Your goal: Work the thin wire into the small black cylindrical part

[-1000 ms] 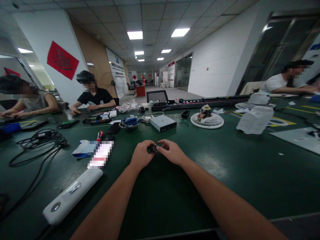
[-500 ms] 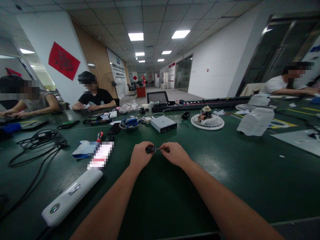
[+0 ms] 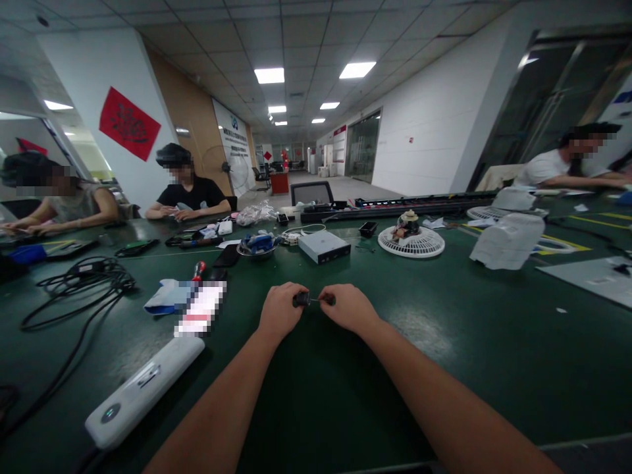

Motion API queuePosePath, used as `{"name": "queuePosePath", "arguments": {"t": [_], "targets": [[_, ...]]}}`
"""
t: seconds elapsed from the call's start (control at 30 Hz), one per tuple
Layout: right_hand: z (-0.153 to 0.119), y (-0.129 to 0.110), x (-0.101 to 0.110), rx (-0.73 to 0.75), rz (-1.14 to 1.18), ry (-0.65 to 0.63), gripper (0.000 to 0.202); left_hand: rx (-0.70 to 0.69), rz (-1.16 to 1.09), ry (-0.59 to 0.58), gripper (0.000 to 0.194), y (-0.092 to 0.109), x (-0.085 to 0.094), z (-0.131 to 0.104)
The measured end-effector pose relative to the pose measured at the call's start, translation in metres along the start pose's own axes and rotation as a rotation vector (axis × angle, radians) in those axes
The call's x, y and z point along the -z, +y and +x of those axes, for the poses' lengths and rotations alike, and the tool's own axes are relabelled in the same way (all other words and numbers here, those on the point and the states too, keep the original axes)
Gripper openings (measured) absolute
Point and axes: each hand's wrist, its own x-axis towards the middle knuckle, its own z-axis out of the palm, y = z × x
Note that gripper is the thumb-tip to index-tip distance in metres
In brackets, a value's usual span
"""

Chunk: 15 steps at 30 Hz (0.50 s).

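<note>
Above the green tabletop, my left hand (image 3: 283,309) is closed around a small dark cylindrical part (image 3: 302,299), pinched between thumb and fingers. A thin metal shaft (image 3: 315,300) bridges the short gap between my two hands. Its other end runs to my right hand (image 3: 348,306), whose thumb and fingers are pinched on a small dark piece (image 3: 328,299). That piece is mostly hidden by the fingers, so its kind cannot be made out. Beyond the hands sits a grey optical disc drive (image 3: 323,246).
A white power strip (image 3: 145,394), a blue-and-white cloth (image 3: 169,297) and coiled black cable (image 3: 81,276) lie left. Farther back are a bowl (image 3: 257,253) of blue items and a white fan grille (image 3: 411,247). A white plastic housing (image 3: 508,242) stands right. Several people sit around.
The whole view has shifted slightly. Both hands keep their pinches, and the dark cylindrical part appears slightly turned in my left fingers.
</note>
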Motion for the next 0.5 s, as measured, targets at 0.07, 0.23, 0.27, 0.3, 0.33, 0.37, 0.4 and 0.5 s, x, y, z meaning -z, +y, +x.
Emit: {"name": "queuePosePath", "arguments": {"t": [0.07, 0.23, 0.27, 0.3, 0.33, 0.37, 0.4, 0.5], "targets": [[-0.0005, -0.0001, -0.0011, 0.026, 0.024, -0.023, 0.019, 0.000, -0.003, -0.006, 0.026, 0.0001, 0.0004, -0.0001], [0.0001, -0.0007, -0.0042, 0.053, 0.131, 0.021, 0.019, -0.005, -0.008, -0.015, 0.027, 0.0000, 0.0008, -0.0003], [0.0005, -0.0004, -0.0044, 0.047, 0.135, 0.032, 0.019, -0.005, -0.004, -0.017, 0.028, 0.0001, 0.0005, -0.0004], [0.0010, 0.0000, -0.0046, 0.036, 0.132, 0.037, 0.019, -0.005, 0.000, -0.017, 0.028, 0.0002, 0.0000, -0.0004], [0.0014, 0.0006, -0.0048, 0.023, 0.122, 0.036, 0.019, -0.008, 0.002, -0.018, 0.027, 0.0002, -0.0006, -0.0003], [0.0018, 0.0013, -0.0052, 0.007, 0.106, 0.028, 0.019, -0.012, 0.005, -0.018, 0.027, 0.0002, -0.0012, -0.0002], [0.0020, 0.0019, -0.0057, -0.008, 0.085, 0.014, 0.018, -0.016, 0.009, -0.018, 0.028, 0.0000, -0.0019, -0.0001], [0.0023, 0.0031, -0.0077, -0.034, 0.019, -0.016, 0.019, -0.020, 0.026, -0.009, 0.030, -0.0010, -0.0033, 0.0001]]}}
